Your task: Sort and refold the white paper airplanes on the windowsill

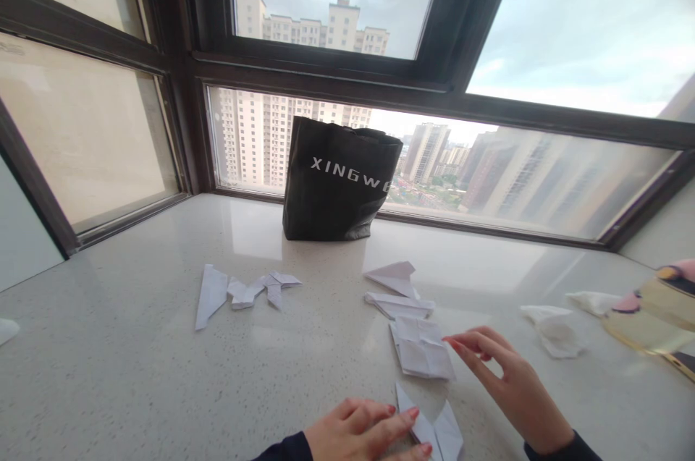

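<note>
The square folded paper (426, 354) lies flat on the speckled stone sill (135, 367), directly to the left of my right hand (446, 341), which is the nearer of the two. My thumb and forefinger are together at its right edge; I cannot tell whether paper is caught between them. Its width and depth look nearly equal, so no clear long axis is found. It has no pointed end; one crease runs away from me, another crosses it.

Nearer me, the two-pointed folded paper (449, 433) lies with both tips directed away from me, its lower part cut off by the frame. My left hand (363, 426) rests over its left side, fingers apart, with no pinch visible.

Beyond the square lie a folded paper strip (399, 305), long axis crosswise, and a paper dart (395, 275), nose to the left. Well apart on the left is a triangular folded paper (211, 293). A black bag (339, 189) stands upright behind, near the window. Crumpled white tissue (557, 331) lies right of my right hand.
</note>
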The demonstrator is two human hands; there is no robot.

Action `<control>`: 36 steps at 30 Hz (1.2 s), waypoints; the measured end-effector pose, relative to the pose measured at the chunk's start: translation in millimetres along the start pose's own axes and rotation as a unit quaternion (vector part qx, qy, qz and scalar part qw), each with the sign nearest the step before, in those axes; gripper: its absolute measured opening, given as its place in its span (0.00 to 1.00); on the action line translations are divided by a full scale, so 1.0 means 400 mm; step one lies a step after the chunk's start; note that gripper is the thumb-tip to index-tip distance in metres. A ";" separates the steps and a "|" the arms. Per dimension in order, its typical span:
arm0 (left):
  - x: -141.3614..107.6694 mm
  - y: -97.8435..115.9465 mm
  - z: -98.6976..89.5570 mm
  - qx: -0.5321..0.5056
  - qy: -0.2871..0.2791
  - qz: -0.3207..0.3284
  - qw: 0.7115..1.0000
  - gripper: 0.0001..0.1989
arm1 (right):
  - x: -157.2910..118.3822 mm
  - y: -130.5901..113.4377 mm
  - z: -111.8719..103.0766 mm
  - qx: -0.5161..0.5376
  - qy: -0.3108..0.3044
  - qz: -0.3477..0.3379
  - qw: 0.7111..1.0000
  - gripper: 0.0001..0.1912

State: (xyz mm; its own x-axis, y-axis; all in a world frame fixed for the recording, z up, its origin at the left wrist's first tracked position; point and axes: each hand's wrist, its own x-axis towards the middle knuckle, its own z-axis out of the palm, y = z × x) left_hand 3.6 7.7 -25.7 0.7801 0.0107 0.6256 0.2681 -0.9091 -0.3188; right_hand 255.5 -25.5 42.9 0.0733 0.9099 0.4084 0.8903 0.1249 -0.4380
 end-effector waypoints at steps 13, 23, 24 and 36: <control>0.001 -0.002 -0.006 -0.002 0.015 -0.003 1.000 0.17 | 0.009 -0.020 0.092 0.028 -0.194 -0.068 0.978 0.20; -0.018 0.012 0.046 0.028 0.064 -0.013 0.997 0.16 | 0.010 -0.024 0.086 0.064 -0.166 -0.052 0.983 0.17; -0.021 0.013 0.052 0.025 0.071 -0.018 0.997 0.16 | 0.011 -0.024 0.086 0.057 -0.167 -0.056 0.983 0.17; -0.011 0.007 0.036 0.041 0.068 -0.012 0.997 0.16 | 0.014 -0.019 0.077 0.044 -0.135 -0.094 0.985 0.18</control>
State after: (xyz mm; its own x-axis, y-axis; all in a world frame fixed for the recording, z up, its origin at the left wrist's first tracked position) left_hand 9.1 11.1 -39.4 0.6901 -0.0289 0.7232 0.3363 -0.8720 -0.3557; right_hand 235.3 -9.0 23.9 -0.2229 0.9378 0.2661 0.8330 0.3250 -0.4478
